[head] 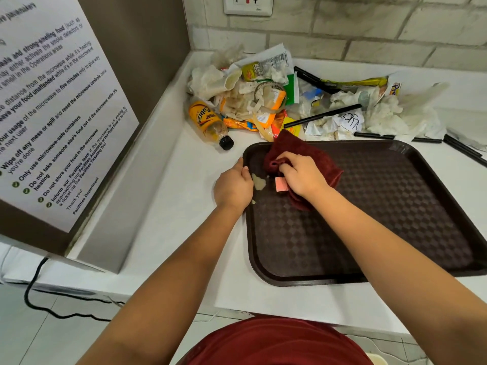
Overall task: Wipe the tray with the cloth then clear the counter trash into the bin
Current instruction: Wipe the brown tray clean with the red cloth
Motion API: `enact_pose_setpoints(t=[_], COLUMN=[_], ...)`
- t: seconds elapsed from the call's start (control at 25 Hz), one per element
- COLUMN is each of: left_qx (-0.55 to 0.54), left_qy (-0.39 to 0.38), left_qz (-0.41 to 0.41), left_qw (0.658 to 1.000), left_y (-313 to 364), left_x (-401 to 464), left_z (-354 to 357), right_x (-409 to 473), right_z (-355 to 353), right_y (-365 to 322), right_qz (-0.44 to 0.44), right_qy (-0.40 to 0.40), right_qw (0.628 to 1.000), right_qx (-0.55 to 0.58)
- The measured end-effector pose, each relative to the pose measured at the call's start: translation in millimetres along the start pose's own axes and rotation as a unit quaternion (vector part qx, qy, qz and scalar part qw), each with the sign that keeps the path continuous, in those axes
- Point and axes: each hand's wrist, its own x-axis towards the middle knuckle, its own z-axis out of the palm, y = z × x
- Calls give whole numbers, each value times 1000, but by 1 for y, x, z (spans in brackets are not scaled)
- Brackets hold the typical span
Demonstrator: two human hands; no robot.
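Your red shirt [276,343] fills the bottom of the view, and both your forearms reach out over the near edge of the white counter [168,206]. The dark brown tray [369,219] lies flat on the counter in front of you, its near-left corner just inside that edge, its checkered floor mostly bare. Your left hand [233,187] grips the tray's left rim, thumb curled over onto the inside, fingers wrapped down the outer side. Right beside that thumb there's a pale smear [259,182] on the tray floor, with a smaller spot nearer you along the same rim. Your right hand [303,176] is bunched on the maroon cloth [303,154], fingers curled into its folds and pressing it down near the tray's far-left corner; the cloth spills over the far rim. A small pink tag [280,184] shows at the cloth's edge, just under your knuckles. Past the tray's far rim, a yellow-labelled bottle [209,123] lies on its side, black cap pointing toward the tray. Behind it, the trash pile [290,98] spreads along the counter's back edge: crumpled tissues, wrappers, black straws [321,115]. Left, a printed notice [52,106] leans on the side panel; a wall socket [247,3] sits above.
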Motion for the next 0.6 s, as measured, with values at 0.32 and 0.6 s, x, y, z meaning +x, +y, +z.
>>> enact_pose_setpoints(t=[0.32,0.6], left_qx=[-6,-21], left_qy=[-5,-8], left_qz=[-5,4], left_qw=[1000,1000], left_y=[1,0], left_x=[-1,0], left_z=[-1,-2], right_x=[13,-3], right_z=[2,14], right_y=[10,-15], right_qz=[77,-45], right_qy=[17,-83], right_qw=[984,995], right_qx=[-158,-41])
